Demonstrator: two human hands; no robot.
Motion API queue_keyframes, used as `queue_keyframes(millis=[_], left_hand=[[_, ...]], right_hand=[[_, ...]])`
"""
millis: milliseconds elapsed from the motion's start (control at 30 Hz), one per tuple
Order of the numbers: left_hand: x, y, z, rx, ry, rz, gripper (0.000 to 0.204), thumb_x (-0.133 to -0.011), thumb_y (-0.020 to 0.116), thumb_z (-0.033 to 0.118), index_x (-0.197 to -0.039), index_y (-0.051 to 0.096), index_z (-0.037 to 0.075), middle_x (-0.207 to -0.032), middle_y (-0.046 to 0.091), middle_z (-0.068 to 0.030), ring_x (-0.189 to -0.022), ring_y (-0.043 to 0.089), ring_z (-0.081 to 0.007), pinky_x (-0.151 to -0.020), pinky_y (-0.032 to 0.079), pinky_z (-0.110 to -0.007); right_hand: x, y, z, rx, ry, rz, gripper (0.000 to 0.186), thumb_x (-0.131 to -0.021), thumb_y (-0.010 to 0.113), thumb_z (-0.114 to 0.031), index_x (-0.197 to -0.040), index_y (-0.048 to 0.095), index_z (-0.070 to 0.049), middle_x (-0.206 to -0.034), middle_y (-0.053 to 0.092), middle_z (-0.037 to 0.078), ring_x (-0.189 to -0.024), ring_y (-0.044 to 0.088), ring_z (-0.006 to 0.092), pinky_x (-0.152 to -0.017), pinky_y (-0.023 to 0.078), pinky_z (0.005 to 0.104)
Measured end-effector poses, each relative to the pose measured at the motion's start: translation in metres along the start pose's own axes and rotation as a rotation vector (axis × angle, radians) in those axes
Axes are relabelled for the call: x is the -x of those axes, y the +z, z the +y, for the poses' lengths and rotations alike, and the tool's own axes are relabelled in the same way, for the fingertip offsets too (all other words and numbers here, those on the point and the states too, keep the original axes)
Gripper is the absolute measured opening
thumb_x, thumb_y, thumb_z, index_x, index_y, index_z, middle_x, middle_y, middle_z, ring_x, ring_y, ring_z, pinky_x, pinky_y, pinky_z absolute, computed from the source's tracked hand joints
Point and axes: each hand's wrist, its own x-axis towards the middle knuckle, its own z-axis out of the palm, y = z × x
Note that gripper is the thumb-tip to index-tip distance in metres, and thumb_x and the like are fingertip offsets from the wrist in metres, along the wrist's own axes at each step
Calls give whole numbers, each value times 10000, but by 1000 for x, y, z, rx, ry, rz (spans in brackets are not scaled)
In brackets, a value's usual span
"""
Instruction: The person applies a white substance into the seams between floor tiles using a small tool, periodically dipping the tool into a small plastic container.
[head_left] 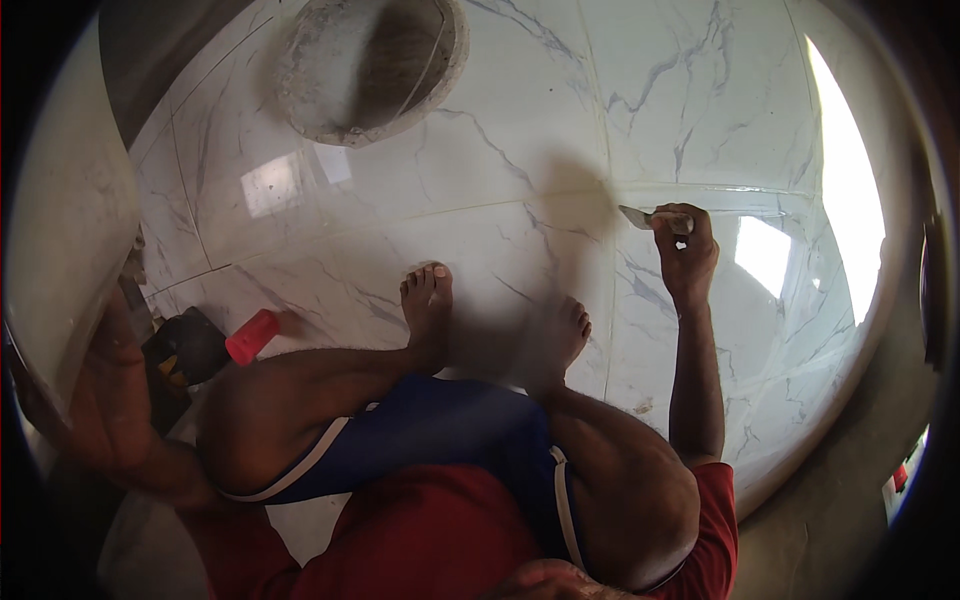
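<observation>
Head view: right hand [686, 250] curled around the handle of a small scraper [636, 216], its tapered blade pointing left near a tile joint; cannot tell if it touches. Left hand [117, 350] dim and blurred at left rim; grip cannot be told. Floor [700, 130]: glossy white marble-look tiles, grey veins, bright reflections. Grey-crusted round basin [303, 108] at top. Red container [252, 336] by the left knee, any lettering too small to read.

Small grey trowel [640, 217] points left in right grip [688, 254].
</observation>
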Motion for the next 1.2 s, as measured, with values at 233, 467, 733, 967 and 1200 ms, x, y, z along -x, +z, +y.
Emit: queue_keyframes(millis=[233,467,733,967,1200], left_hand=[[3,1,1,19,24,23,521,-1049,517,312,-1473,473,10,-1526,495,-180,-1413,464,-344,-1196,338,-559],[19,-35,-32,148,72,72,509,-1051,518,301,-1457,481,-3,-1507,512,-186,-1405,469,-355,-1203,333,-567],[97,-182,-167,-194,-7,594,822,-867,769,366,-1469,415,-68,-1407,542,-222,-1293,549,-346,-1106,447,-496],[58,-161,-244,-132,-460,159,861,-821,761,398,-1455,423,-75,-1370,566,-151,-1270,551,-289,-1078,445,-427],[28,-138,-285,-72,-649,-40,895,-825,782,395,-1496,423,-77,-1433,562,-146,-1324,520,-260,-1142,352,-387]], right_hand=[[21,5,-4,26,-71,17,259,-914,757,-36,-1100,578,-35,-1065,766,123,-917,763,215,-754,609,326],[-10,-10,-34,227,6,-72,211,-978,690,-171,-1111,590,-43,-1019,775,136,-887,763,264,-762,589,363],[-17,-20,-41,220,304,-162,283,-893,749,-186,-1090,613,-34,-918,738,155,-832,737,253,-751,576,368],[14,16,-35,258,318,136,256,-894,752,-148,-1089,630,-36,-933,750,174,-858,752,295,-770,578,380],[-8,-77,63,426,360,654,258,-881,804,-197,-1088,700,-83,-990,763,136,-919,743,272,-815,565,372]])
